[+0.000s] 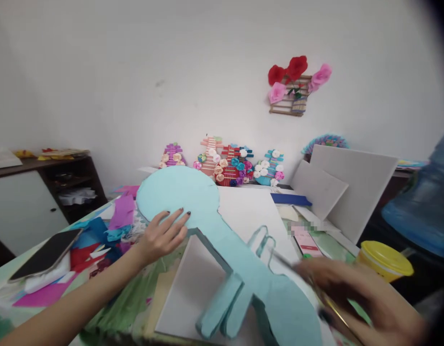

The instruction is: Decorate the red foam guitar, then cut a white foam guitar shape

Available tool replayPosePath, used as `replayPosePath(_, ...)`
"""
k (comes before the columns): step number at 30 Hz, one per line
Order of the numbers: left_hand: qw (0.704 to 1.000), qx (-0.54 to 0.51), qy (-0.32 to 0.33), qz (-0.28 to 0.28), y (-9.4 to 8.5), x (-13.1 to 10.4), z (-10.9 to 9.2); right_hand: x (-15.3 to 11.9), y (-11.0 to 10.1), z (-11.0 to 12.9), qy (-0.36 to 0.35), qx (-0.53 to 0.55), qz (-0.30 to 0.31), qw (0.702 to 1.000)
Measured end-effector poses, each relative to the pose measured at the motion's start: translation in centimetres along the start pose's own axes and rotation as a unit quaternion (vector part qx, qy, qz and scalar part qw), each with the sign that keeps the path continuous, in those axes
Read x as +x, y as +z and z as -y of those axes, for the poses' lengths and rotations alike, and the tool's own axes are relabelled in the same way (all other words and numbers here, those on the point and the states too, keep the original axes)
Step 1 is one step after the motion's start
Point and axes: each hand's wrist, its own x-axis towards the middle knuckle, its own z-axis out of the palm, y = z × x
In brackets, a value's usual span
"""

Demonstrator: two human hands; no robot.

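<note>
One blue cutout (240, 250) tops the cluttered table (114, 317) near a wall (135, 77).

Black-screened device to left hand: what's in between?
In the head view, crumpled scraps, blue and red among them, lie between the black-screened device and the left hand.

Pale wall (135, 72) (faintly smudged), low cabinet (27, 204)

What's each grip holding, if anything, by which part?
Right grip: a blurred, thin gold tool, seemingly partway along. Left grip: touching light-blue, long-necked cutout at its round end; clasp unclear.
</note>
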Motion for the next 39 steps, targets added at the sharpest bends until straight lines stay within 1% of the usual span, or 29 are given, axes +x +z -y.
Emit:
replayPosePath(1, 1.0, -0.023, 0.001, -0.013, -0.6, 0.3, -0.4, 0.8, 0.5, 0.3, 0.011, -0.021, -0.015, 1.0)
replayPosePath(2, 0.999, -0.041, -0.001, -0.021, -1.1, 0.6, -0.8, 1.7, 1.1, 0.6, 0.018, -0.035, -0.008, 0.999)
replayPosePath(5, 0.997, -0.077, -0.011, -0.024, -2.6, 0.8, -1.7, 3.7, 3.1, 1.5, 0.04, -0.035, 0.043, 0.998)
replayPosePath(8, 0.993, -0.109, -0.034, -0.026, -3.7, 0.4, -2.1, 4.2, 4.6, 1.9, 0.056, -0.036, 0.07, 0.995)
replayPosePath(10, 0.989, -0.132, -0.062, -0.028, -4.4, 0.1, -2.1, 4.0, 5.1, 2.0, 0.06, -0.036, 0.069, 0.995)
replayPosePath(12, 0.988, -0.144, -0.057, -0.009, -4.9, -0.1, -1.8, 3.8, 5.4, 2.1, 0.066, -0.038, 0.068, 0.995)
replayPosePath(15, 0.989, -0.142, 0.007, 0.037, -5.4, 0.0, -1.3, 3.7, 5.6, 2.3, 0.081, -0.064, 0.067, 0.992)
replayPosePath(16, 0.989, -0.137, 0.02, 0.044, -5.5, 0.1, -1.1, 3.8, 5.6, 2.4, 0.088, -0.075, 0.067, 0.991)
replayPosePath(19, 0.991, -0.126, 0.027, 0.042, -5.8, 0.2, -0.9, 3.8, 5.7, 2.7, 0.103, -0.104, 0.079, 0.986)
replayPosePath(23, 0.989, -0.12, 0.063, 0.054, -6.0, 0.2, -0.9, 3.9, 5.8, 3.1, 0.098, -0.131, 0.1, 0.981)
replayPosePath(25, 0.99, -0.11, 0.07, 0.057, -6.1, 0.2, -0.9, 3.9, 5.8, 3.3, 0.099, -0.149, 0.103, 0.978)
replayPosePath(29, 0.991, -0.1, 0.075, 0.056, -6.2, 0.4, -0.9, 4.4, 5.9, 3.8, 0.091, -0.226, 0.102, 0.965)
replayPosePath(31, 0.991, -0.109, 0.065, 0.045, -6.4, 0.7, -1.1, 4.5, 6.0, 3.9, 0.076, -0.271, 0.092, 0.955)
replayPosePath(33, 0.991, -0.122, 0.027, 0.042, -6.7, 0.9, -1.6, 4.5, 6.3, 3.8, 0.054, -0.307, 0.072, 0.947)
replayPosePath(36, 0.989, -0.133, -0.024, 0.053, -7.1, 1.3, -2.3, 4.3, 6.8, 3.5, 0.028, -0.342, 0.046, 0.938)
replayPosePath(39, 0.989, -0.134, -0.029, 0.047, -7.4, 1.6, -2.6, 4.2, 7.0, 3.6, 0.037, -0.341, 0.049, 0.938)
